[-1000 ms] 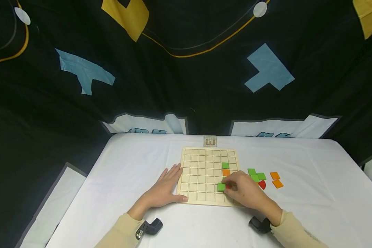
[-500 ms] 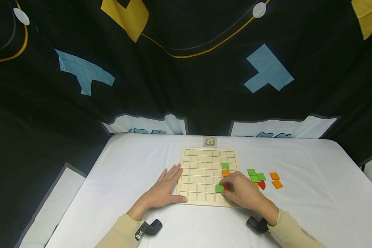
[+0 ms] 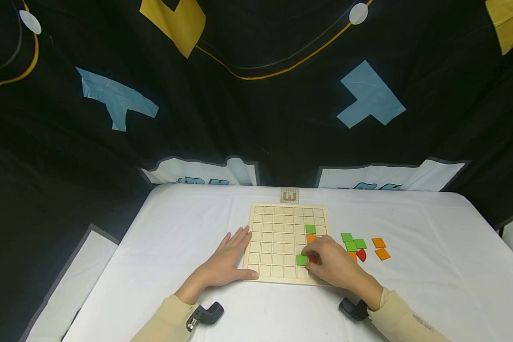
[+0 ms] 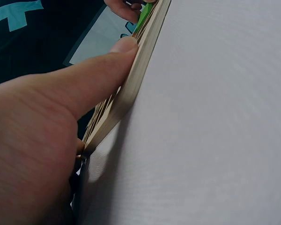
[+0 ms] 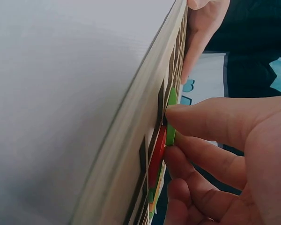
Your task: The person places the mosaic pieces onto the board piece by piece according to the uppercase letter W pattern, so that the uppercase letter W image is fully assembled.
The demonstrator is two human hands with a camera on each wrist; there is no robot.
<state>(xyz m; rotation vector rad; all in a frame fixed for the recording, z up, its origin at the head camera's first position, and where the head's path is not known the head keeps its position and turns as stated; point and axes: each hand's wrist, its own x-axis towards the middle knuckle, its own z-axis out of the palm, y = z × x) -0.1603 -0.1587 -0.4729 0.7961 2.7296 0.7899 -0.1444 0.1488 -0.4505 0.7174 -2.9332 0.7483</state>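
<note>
– Green tile [image 3: 301, 260], where?
– Low centre of the frame, clamped in the fingers of the right hand [image 3: 331, 261], on or just above the board [image 3: 278, 228]; left hand [image 3: 226, 263] at the board's left edge, fingers straight.
– How far along?
– Partway, probably: green square [image 3: 310, 229], orange square [image 3: 311, 239] and red piece [image 3: 312, 259] on the board; loose tiles [image 3: 351, 246], right of centre, left to place.
– Any writing?
– Blue lettering [image 3: 195, 180], left of centre, cut off, unreadable.
</note>
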